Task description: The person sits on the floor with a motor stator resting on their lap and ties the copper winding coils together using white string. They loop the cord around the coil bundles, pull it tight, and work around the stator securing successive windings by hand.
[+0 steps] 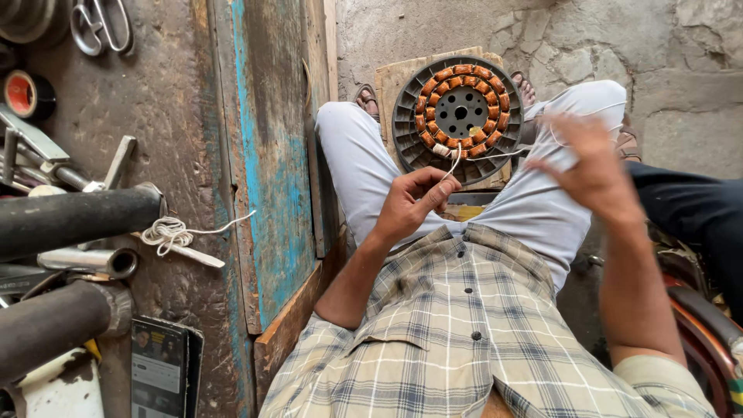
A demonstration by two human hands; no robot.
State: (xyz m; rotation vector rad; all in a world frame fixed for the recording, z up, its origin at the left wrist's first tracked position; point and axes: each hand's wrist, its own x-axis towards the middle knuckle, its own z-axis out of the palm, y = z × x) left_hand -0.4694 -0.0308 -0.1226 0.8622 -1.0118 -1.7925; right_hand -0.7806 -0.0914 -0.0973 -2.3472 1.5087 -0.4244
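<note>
A round grey motor stator (460, 118) with a ring of copper windings rests on a wooden board (393, 79) between my feet. A white cord (453, 160) runs up from the windings. My left hand (412, 203) pinches that cord above my left thigh. A second strand of the cord (501, 154) leads right toward my right hand (590, 161), which is raised and blurred over my right knee; whether it grips the strand is unclear.
A worn blue wooden panel (271, 155) stands to my left. Left of it lie a coil of white string (164, 231), metal pipes (73, 218), a tape roll (22, 94), pliers (101, 23) and a phone (159, 364). Another person's dark trouser leg (689, 205) is at right.
</note>
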